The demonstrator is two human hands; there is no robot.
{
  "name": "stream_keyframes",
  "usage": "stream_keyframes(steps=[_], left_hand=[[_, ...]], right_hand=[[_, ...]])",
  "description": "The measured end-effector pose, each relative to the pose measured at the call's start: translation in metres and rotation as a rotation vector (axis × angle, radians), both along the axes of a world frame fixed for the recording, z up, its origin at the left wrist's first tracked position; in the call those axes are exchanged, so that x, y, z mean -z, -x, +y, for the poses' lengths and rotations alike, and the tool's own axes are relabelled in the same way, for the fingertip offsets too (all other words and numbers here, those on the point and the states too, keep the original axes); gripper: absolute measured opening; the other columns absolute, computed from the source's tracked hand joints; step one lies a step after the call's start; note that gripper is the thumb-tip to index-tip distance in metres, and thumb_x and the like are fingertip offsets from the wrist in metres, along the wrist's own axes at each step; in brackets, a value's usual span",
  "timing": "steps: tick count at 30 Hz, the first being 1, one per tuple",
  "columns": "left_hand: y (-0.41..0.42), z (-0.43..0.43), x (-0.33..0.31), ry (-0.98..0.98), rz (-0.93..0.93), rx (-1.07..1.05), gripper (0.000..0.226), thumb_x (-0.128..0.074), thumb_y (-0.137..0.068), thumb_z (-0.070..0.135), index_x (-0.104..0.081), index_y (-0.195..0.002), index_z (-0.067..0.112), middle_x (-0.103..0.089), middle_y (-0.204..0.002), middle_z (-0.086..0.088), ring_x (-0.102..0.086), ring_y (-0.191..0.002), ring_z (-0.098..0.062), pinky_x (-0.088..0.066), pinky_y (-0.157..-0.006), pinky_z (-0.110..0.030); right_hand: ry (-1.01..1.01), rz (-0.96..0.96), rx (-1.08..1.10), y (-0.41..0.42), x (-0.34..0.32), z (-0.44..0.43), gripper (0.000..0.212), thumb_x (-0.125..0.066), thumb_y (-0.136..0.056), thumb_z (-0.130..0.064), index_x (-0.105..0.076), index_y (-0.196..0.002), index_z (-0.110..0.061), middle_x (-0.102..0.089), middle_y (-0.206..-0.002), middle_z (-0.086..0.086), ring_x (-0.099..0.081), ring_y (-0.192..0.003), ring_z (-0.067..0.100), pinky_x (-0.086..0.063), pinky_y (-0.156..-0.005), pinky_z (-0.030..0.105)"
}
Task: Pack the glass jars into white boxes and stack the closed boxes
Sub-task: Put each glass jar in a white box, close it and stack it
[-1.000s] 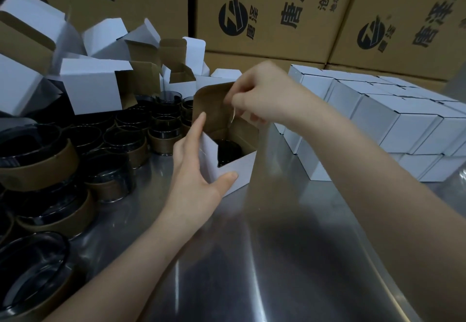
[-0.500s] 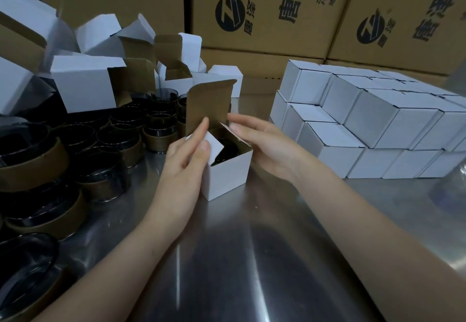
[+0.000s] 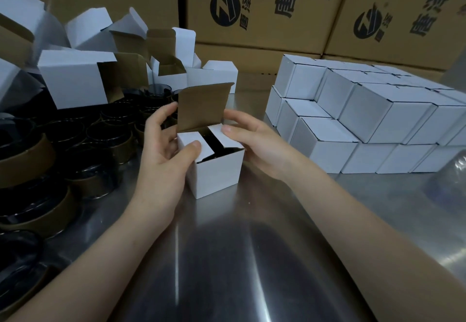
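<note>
A small white box (image 3: 216,173) stands on the steel table (image 3: 252,246), its brown-lined top lid upright at the back. A dark jar (image 3: 216,145) shows in the gap between the two side flaps. My left hand (image 3: 164,155) grips the box's left side, thumb pressing the left flap down, fingers up beside the lid. My right hand (image 3: 257,142) holds the right side, thumb pressing the right flap down. Several dark glass jars (image 3: 75,150) with brown bands fill the table's left. Closed white boxes (image 3: 353,120) sit stacked two layers high at the right.
Open empty white boxes (image 3: 75,79) lie piled behind the jars at the back left. Large brown printed cartons (image 3: 264,6) form a wall at the back. A clear plastic object (image 3: 451,185) sits at the right edge.
My right hand came down from above the box to its right side. Both side flaps have been folded inward over the jar; the lid still stands up.
</note>
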State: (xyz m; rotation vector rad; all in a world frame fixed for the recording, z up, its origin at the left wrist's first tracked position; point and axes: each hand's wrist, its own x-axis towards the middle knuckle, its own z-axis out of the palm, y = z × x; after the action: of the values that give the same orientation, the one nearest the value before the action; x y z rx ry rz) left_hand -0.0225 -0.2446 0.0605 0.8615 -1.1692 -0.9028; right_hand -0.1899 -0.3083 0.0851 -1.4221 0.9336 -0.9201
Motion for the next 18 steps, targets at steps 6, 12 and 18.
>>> stream_keyframes(steps=[6,12,18], left_hand=[[0.003,0.003,-0.002,-0.003,-0.054,-0.008,0.040,-0.051,-0.095,0.000,-0.059,-0.121,0.029,-0.067,-0.115,0.010,-0.063,-0.108,-0.008,-0.053,-0.089,-0.023],[0.005,0.003,-0.004,-0.025,-0.053,-0.016,0.022,-0.054,-0.094,0.004,-0.064,-0.096,0.024,-0.069,-0.091,0.020,-0.063,-0.087,0.005,-0.050,-0.069,-0.012],[0.003,0.001,-0.001,-0.118,0.063,0.013,0.030,-0.045,-0.093,0.001,-0.068,-0.086,0.018,-0.071,-0.093,0.018,-0.066,-0.090,-0.002,-0.051,-0.077,-0.020]], right_hand=[[-0.063,-0.118,-0.056,0.005,0.005,-0.003,0.029,-0.045,-0.100,-0.015,-0.066,-0.117,-0.024,-0.068,-0.109,0.002,-0.062,-0.097,0.018,-0.050,-0.077,0.027],[-0.072,-0.059,-0.090,0.006,0.001,-0.005,0.032,-0.050,-0.091,-0.044,-0.073,-0.109,-0.030,-0.065,-0.123,0.003,-0.057,-0.118,0.026,-0.047,-0.096,0.034],[-0.062,-0.085,-0.148,0.012,0.003,-0.003,0.025,-0.060,-0.088,-0.029,-0.071,-0.111,-0.030,-0.070,-0.114,-0.003,-0.065,-0.103,0.012,-0.052,-0.084,0.025]])
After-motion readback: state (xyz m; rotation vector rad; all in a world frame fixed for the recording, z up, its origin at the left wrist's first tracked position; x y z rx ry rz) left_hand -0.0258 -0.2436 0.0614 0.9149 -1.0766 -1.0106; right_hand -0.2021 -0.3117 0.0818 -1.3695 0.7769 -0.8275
